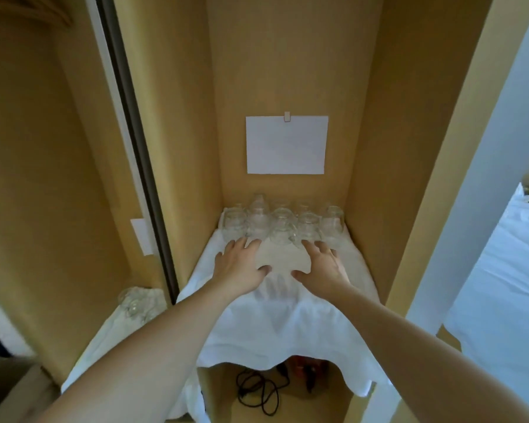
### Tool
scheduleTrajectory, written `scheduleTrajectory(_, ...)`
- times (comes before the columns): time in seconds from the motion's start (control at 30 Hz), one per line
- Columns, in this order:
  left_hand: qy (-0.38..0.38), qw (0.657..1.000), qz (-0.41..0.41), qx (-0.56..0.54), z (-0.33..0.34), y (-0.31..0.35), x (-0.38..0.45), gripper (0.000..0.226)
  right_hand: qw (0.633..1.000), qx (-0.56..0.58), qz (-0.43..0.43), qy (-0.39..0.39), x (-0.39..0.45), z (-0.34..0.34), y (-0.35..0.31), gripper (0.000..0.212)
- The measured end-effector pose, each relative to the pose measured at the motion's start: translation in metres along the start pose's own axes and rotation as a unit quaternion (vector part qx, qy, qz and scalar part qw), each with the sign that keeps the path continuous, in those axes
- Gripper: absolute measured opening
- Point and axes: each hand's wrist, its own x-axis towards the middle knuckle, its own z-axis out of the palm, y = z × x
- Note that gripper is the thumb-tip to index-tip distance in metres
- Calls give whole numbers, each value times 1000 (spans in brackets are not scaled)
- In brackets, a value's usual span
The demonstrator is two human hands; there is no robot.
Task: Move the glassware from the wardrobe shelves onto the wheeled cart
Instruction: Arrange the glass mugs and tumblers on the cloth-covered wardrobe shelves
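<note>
Both arms reached into the narrow wooden wardrobe (pixel 287 71), palms down over the white cloth (pixel 275 315) that covered the shelf and hung over its front edge. The left hand (pixel 240 265) had its fingers spread and nearly straight, the fingertips just short of the front row of glasses, gripping nothing. The right hand (pixel 322 265) lay much the same way — fingers loosely splayed, thumb out to the side, nothing in its grasp — with its fingertips at or touching the base of a glass near the middle; the blur made actual contact hard to judge. The glassware (pixel 283 224), a cluster of clear rounded glasses standing in about two rows, sat at the back of the shelf on the cloth, close against the rear panel. Above it a blank white sheet of paper (pixel 287 145) was fixed to the back wall by a small clip. To the left, beyond the dark sliding-door frame (pixel 135 141), a second cloth-draped surface held a few more clear glasses (pixel 136 300). Below the shelf a black cable (pixel 258 392) lay coiled on the wardrobe floor.
</note>
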Motion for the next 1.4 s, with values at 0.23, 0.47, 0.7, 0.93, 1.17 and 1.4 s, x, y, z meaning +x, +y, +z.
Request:
scheduleTrajectory(0.23, 37, 999, -34, 8, -42, -61, -39, 67, 998, 1, -61, -8, -9, 11, -69, 84)
scheduleTrajectory(0.47, 37, 997, -72, 10, -78, -148, -75, 68, 995, 31, -96, -27, -12, 49, -163, 84)
scheduleTrajectory(0.7, 31, 993, -113, 20, -107, -251, -103, 73, 991, 57, -112, -50, -28, 100, -267, 83)
scheduleTrajectory(0.93, 15, 992, -127, -1, -111, -339, -125, 79, 991, 57, -92, -80, -37, 150, -339, 81)
scheduleTrajectory(1.17, -20, 991, -133, -24, -88, -406, -135, 77, 991, 49, -66, -109, -52, 209, -386, 81)
scheduleTrajectory(1.4, -65, 986, -142, -65, -38, -438, -125, 71, 984, 28, -23, -173, -51, 261, -384, 80)
